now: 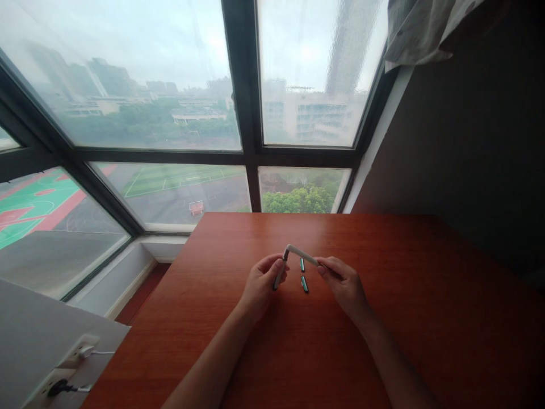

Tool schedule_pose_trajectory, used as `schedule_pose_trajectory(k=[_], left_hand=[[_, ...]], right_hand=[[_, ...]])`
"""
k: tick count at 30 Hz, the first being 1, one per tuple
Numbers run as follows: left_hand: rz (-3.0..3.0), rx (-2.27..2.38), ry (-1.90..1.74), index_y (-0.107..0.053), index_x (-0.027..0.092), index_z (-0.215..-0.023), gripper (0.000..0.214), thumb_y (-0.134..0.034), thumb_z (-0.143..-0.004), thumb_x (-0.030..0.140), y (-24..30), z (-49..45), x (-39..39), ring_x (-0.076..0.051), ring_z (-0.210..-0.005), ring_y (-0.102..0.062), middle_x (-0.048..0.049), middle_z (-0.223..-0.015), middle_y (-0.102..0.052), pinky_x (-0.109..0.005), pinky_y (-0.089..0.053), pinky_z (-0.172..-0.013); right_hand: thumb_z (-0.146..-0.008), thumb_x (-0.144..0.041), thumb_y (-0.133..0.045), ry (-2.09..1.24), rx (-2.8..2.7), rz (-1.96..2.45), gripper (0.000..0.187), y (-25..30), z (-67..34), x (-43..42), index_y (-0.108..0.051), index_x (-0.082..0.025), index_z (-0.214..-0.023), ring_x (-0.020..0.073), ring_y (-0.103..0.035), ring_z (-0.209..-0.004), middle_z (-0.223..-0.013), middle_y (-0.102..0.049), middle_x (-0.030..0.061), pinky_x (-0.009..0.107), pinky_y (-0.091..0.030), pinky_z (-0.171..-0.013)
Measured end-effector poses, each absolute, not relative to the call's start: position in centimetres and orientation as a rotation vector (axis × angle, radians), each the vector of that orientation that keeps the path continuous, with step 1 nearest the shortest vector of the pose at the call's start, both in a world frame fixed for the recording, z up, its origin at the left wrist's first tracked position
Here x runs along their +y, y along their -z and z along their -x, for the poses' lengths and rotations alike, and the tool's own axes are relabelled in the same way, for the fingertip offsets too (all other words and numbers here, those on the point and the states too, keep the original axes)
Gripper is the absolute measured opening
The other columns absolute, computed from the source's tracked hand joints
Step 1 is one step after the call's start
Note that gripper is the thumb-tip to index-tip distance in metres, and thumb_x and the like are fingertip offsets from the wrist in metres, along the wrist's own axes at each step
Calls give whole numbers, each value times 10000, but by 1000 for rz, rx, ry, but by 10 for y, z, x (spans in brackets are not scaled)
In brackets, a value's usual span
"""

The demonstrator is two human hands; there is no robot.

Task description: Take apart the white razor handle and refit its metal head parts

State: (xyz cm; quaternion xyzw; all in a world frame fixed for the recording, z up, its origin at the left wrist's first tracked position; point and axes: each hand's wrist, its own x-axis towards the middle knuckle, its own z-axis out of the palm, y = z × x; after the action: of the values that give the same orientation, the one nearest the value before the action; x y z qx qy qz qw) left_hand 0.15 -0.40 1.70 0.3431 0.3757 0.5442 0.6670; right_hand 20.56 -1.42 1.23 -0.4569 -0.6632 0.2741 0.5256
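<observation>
Over the middle of a reddish wooden table, both my hands hold slim white parts that meet in an upside-down V. My left hand grips a thin white strip that slants down. My right hand pinches a longer white stick-like body by its near end. Two small dark batteries lie on the table between my hands, one farther and one nearer. What the white device is I cannot make out.
A large window with dark frames rises behind the table, with buildings and a sports field outside. A dark wall stands on the right. At lower left, a white surface carries a power strip with plugs. Cloth hangs at upper right.
</observation>
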Motion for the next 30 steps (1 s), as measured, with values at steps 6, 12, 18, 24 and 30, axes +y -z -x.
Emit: schedule_pose_trajectory(k=[6, 12, 18, 24, 30], left_hand=[[-727, 832, -1226, -700, 143, -905, 348, -788, -671, 386, -20, -2, -4, -92, -573, -541, -34, -710, -658, -224, -410, -567], [-732, 838, -1216, -698, 137, -926, 348, -778, -689, 380, -18, -2, -4, -95, -585, -544, -42, -724, -662, -223, -406, -567], [-737, 815, -1216, -698, 145, -922, 311, -765, -712, 365, -16, -1, -3, -89, -596, -546, -36, -736, -663, -217, -413, -581], [-736, 836, -1239, -696, 143, -921, 339, -778, -690, 376, -16, -1, -3, -98, -595, -546, -40, -735, -660, -219, -412, -569], [-788, 873, -1215, -700, 130, -924, 378, -786, -670, 397, -16, -3, -4, -111, -587, -541, -49, -719, -661, -229, -407, -558]], right_hand=[[-872, -342, -579, -599, -1574, 1123, 220, -9, -211, -11, -710, -203, -981, 204, -631, -832, -913, -682, 65, 296, -505, -708], [-871, -324, -588, -628, -1578, 1088, 203, -9, -210, -12, -707, -210, -989, 194, -628, -831, -912, -671, 57, 282, -502, -708], [-879, -349, -571, -613, -1600, 1127, 235, -10, -210, -11, -713, -200, -993, 188, -624, -784, -878, -676, 58, 274, -491, -672], [-879, -341, -570, -603, -1595, 1126, 228, -10, -211, -11, -711, -201, -990, 189, -617, -784, -879, -669, 59, 270, -484, -658], [-885, -359, -554, -618, -1608, 1131, 241, -11, -209, -13, -712, -209, -988, 196, -620, -792, -888, -674, 61, 277, -486, -664]])
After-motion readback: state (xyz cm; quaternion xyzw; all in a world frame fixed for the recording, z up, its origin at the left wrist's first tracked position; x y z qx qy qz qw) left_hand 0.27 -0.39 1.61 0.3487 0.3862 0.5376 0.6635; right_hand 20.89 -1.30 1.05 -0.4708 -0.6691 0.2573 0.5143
